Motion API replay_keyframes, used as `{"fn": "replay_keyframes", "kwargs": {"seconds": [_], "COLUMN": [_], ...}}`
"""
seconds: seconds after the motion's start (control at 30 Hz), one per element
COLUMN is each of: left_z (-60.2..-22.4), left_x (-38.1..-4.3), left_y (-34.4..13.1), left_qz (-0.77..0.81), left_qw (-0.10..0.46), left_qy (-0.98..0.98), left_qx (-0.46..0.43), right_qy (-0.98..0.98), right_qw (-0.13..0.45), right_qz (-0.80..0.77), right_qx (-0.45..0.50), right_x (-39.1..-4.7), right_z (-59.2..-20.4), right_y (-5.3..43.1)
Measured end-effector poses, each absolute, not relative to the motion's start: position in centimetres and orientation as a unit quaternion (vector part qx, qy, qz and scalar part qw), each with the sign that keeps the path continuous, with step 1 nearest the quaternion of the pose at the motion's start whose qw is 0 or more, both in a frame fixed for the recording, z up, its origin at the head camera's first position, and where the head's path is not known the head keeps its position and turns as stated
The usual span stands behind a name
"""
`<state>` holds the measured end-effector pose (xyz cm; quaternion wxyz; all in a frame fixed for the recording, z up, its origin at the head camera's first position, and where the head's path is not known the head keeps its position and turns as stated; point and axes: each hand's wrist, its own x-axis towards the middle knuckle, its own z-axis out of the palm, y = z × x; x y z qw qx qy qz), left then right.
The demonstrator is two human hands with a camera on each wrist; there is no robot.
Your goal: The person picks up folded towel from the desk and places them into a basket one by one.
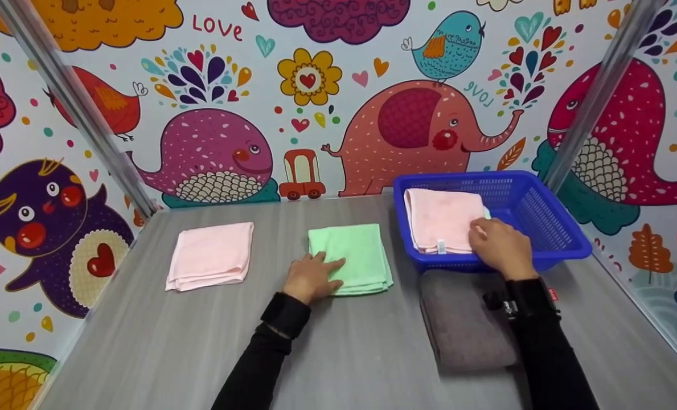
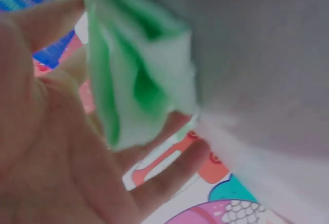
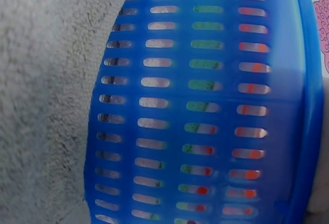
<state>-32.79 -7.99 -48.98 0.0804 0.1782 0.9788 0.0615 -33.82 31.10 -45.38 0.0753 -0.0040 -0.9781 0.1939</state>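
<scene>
My left hand [image 1: 311, 277] rests with spread fingers on the left side of a folded green towel [image 1: 356, 256]. In the left wrist view, the fingers extend behind the layered edge of this green towel [image 2: 139, 75]. My right hand [image 1: 504, 246] reaches over the near rim of a blue plastic basket [image 1: 543, 216]. Its curled fingers grip the right edge of a folded pink towel [image 1: 443, 219] inside the basket, which has a small white label on its near edge. The right wrist view shows mostly the slotted basket wall [image 3: 177, 93]; the fingers are hidden there.
Another folded pink towel [image 1: 212, 255] lies at the left of the grey table [image 1: 338, 353]. A folded dark grey towel [image 1: 466, 324] lies in front of the basket, below my right forearm. Printed wall panels [image 1: 366, 57] and metal posts [image 1: 76, 108] border the table.
</scene>
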Motion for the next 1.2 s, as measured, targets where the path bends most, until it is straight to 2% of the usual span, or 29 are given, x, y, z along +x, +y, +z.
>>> {"fn": "replay_keyframes", "kwargs": {"seconds": [0.17,0.43,0.7,1.0,1.2], "left_z": [-48.5,-48.1,-47.6,-47.5,-47.6], "left_x": [-30.4,-26.0,-23.0,-21.8,-21.4], "left_y": [-8.4,-8.3,-6.9,-7.1,-7.3], "left_qz": [0.018,-0.055,-0.056,-0.076,-0.08], "left_qw": [0.049,0.001,-0.014,-0.04,-0.038], "left_qy": [0.972,0.96,0.954,0.945,0.942], "left_qx": [0.228,0.274,0.295,0.315,0.325], "right_qy": [-0.979,-0.98,-0.979,-0.979,-0.979], "right_qw": [0.091,0.082,0.095,0.074,0.088], "right_qz": [0.183,0.181,0.18,0.191,0.186], "right_qx": [0.002,-0.003,0.001,-0.002,0.004], "right_x": [-34.0,-34.2,-33.9,-34.1,-34.1], "right_z": [-45.6,-45.3,-45.0,-45.2,-45.4], "right_y": [31.1,30.8,31.7,31.4,31.2]}}
